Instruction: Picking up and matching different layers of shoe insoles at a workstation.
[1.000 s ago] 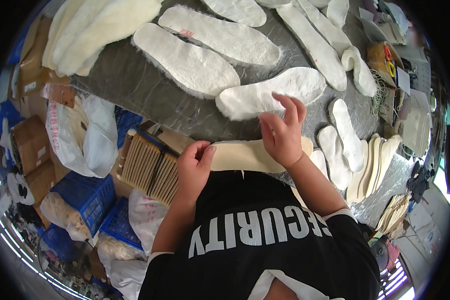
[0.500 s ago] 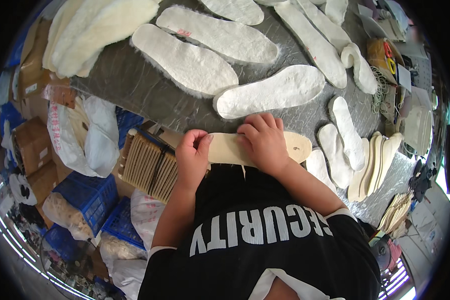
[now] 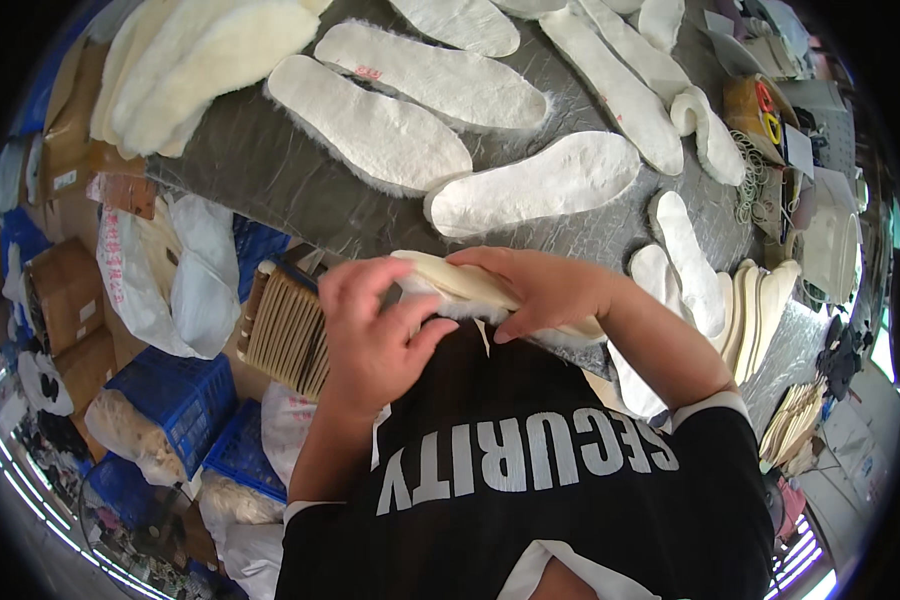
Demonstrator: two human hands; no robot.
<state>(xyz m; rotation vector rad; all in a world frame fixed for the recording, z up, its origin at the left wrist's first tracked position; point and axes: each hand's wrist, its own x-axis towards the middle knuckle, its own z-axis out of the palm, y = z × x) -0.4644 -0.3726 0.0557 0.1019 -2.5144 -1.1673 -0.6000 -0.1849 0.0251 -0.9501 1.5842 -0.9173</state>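
Note:
My right hand [image 3: 545, 290] grips a cream insole [image 3: 445, 272] near the table's front edge, thumb below and fingers over the top. The insole is tilted and curved, with white fluff showing along its lower side; its right part is mostly hidden by my hand and forearm. My left hand [image 3: 375, 325] is at the insole's left end, fingers and thumb spread apart and slightly blurred. Whether its fingertips touch the insole I cannot tell. Just beyond lies a white fleece insole [image 3: 535, 185], with another fluffy insole [image 3: 370, 125] to its left.
More insoles lie across the dark table [image 3: 270, 175]. A pile of thick fleece pieces [image 3: 205, 75] sits at the far left, and stacked cream insoles [image 3: 755, 315] at the right. Left of the table are a bundle of insoles [image 3: 285, 325], a white sack [image 3: 195, 285] and blue crates [image 3: 175, 405].
The insole has gone from lying flat to being tilted up in my right hand. My left hand has loosened its pinch and spread its fingers.

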